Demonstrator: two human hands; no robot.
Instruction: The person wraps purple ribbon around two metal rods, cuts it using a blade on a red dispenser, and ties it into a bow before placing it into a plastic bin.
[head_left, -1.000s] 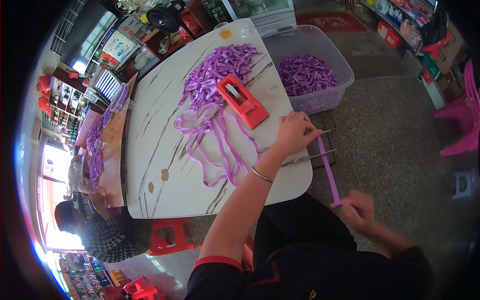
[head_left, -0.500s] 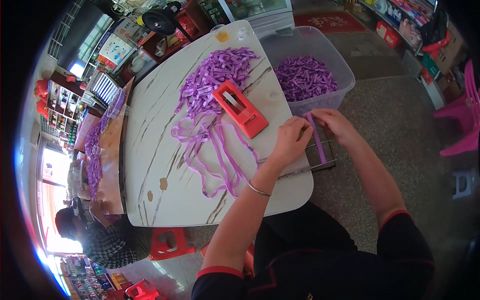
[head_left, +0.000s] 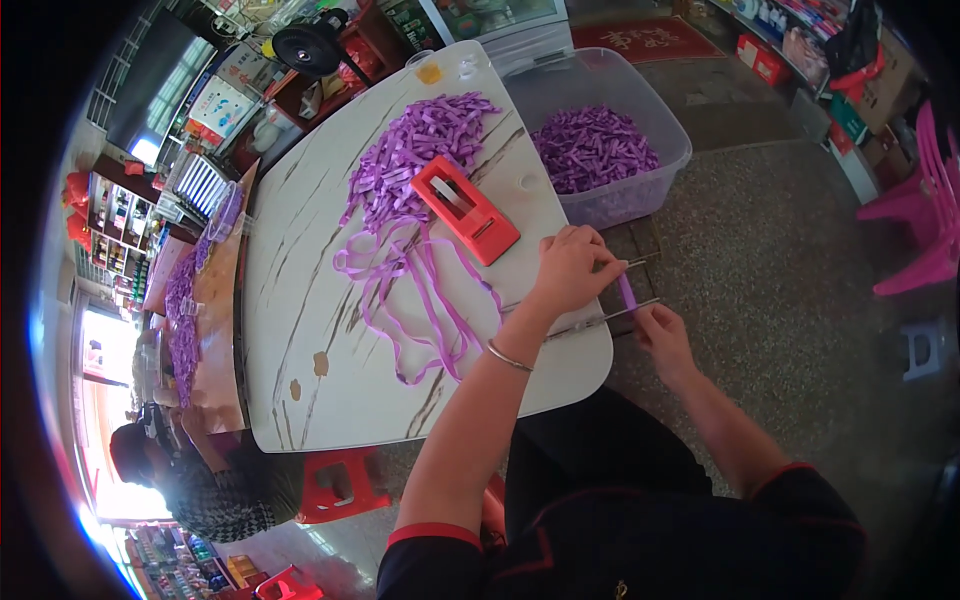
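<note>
Pinching the ribbon (head_left: 627,291) with left grip (head_left: 578,266) and right grip (head_left: 664,337) both closed, we judge it light, soft, perhaps slippery, best held near its ends.

My ribbon strip (head_left: 627,291): purple. My sleeves (head_left: 812,508): black, red-trimmed. Tape dispenser (head_left: 487,233): red. Tabletop (head_left: 290,260): white, brown-veined marble pattern.

Black fan (head_left: 308,50), red floor mat (head_left: 648,40), pink plastic chair (head_left: 925,205) and red stool (head_left: 318,488).
</note>
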